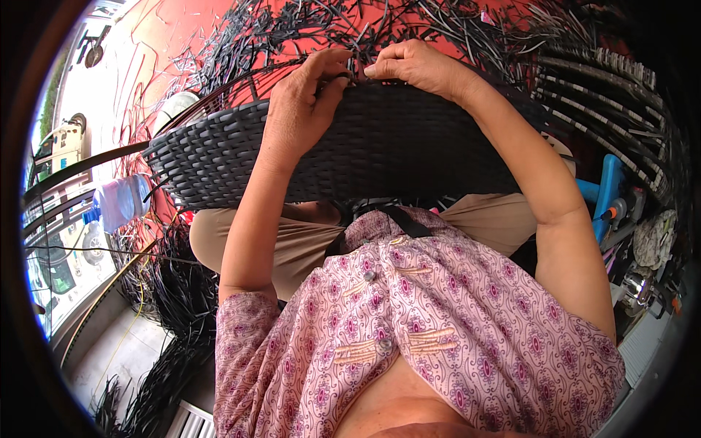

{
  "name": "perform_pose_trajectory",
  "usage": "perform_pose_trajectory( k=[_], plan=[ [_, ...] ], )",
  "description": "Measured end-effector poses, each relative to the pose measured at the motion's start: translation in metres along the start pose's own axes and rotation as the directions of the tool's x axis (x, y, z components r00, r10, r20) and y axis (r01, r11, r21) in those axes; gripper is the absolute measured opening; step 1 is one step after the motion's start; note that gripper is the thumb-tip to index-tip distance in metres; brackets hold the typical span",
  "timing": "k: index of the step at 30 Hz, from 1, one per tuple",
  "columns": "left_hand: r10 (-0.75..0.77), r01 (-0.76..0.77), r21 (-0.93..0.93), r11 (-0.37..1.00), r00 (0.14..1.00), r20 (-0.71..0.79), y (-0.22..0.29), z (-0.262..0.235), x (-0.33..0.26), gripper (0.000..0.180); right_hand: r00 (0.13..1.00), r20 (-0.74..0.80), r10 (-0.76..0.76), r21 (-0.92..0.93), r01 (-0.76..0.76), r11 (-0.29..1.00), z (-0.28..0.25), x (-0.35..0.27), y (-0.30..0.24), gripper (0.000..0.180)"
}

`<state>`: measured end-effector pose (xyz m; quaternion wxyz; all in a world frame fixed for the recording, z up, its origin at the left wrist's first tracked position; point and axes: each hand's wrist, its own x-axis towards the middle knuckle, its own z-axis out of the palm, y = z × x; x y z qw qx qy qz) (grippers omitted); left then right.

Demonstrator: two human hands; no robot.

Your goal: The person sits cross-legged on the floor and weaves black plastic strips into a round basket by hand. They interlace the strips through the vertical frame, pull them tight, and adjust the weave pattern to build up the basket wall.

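Observation:
A dark grey woven panel point(212, 153) of flat plastic strips stands across my lap, its curved upper edge running away from me. At the middle of that edge, my left hand point(303, 102) has its fingers curled and its thumb pressed in, gripping a dark strip point(355, 67). Close by on the right, my right hand point(420, 67) pinches at the same spot with bent fingers. Only a short bit of the strip shows between the fingertips; the rest is hidden. My right forearm passes over the panel's right part.
Loose black strips point(270, 36) lie heaped on the red floor point(157, 44) beyond the panel. Curved frame pieces with woven bands point(599, 95) are stacked at right, near a blue plastic object point(609, 193). At left are a clear bottle point(123, 203) and a black strip bundle point(171, 281).

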<state>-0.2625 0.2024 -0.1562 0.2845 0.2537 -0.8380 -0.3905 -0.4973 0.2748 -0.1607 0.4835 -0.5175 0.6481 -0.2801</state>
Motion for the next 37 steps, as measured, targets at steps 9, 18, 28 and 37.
perform_pose_trajectory(
  k=[9,18,28,37],
  plan=[
    [0.037,-0.058,0.173,0.983,0.992,0.125,0.003,0.003,-0.005,0.036,0.996,0.090,-0.002,0.294,-0.024,0.956,-0.001,-0.011,0.009,0.020],
    [0.255,-0.271,0.196,0.942,0.961,0.107,-0.002,0.002,-0.017,0.043,0.986,0.149,-0.072,0.356,0.014,0.934,0.007,-0.022,0.013,0.015],
    [0.201,-0.232,0.298,0.926,0.971,0.130,0.001,0.005,-0.011,0.044,0.840,-0.352,-0.414,-0.375,0.278,0.884,-0.007,-0.072,0.001,0.039],
    [0.205,-0.252,0.494,0.832,0.968,0.147,0.012,0.051,0.006,0.036,0.399,-0.913,-0.082,-0.293,-0.505,0.812,-0.050,-0.202,0.110,0.054]
  ],
)
